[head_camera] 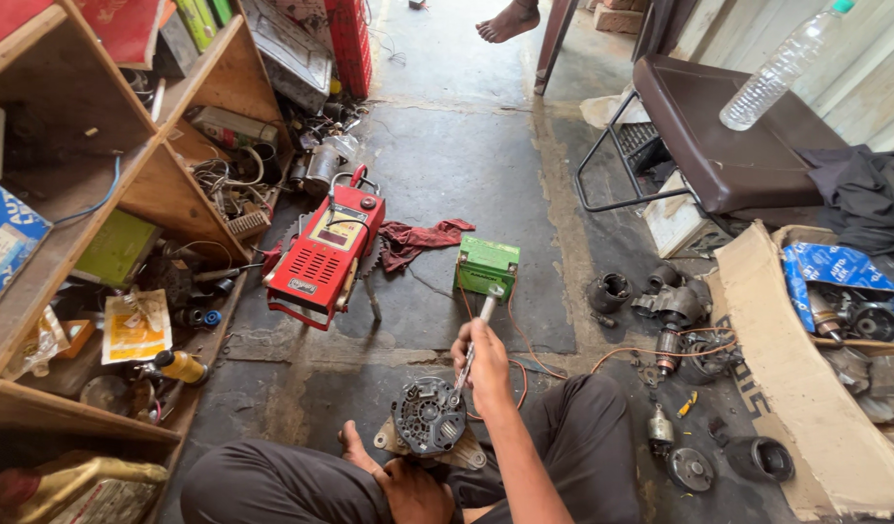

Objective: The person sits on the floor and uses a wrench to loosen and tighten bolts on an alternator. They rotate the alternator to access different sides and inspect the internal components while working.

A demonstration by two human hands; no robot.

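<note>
I sit on the concrete floor with a round grey alternator (428,415) between my legs. My right hand (482,361) grips a metal wrench (476,340) that stands upright, its lower end on the alternator's right side. My left hand (413,490) rests low by my knee, just below the alternator and against its base; whether it grips anything is unclear. A small green battery (487,266) stands on the floor beyond the wrench, with orange wires (661,351) running from it to the right.
A red box-shaped charger (326,252) and a red rag (418,238) lie to the left. Wooden shelves (98,213) full of clutter line the left. Loose motor parts (675,311), a cardboard box (806,388), a dark seat (728,136) with a plastic bottle (782,66) stand right. Another person's foot (510,19) shows far ahead.
</note>
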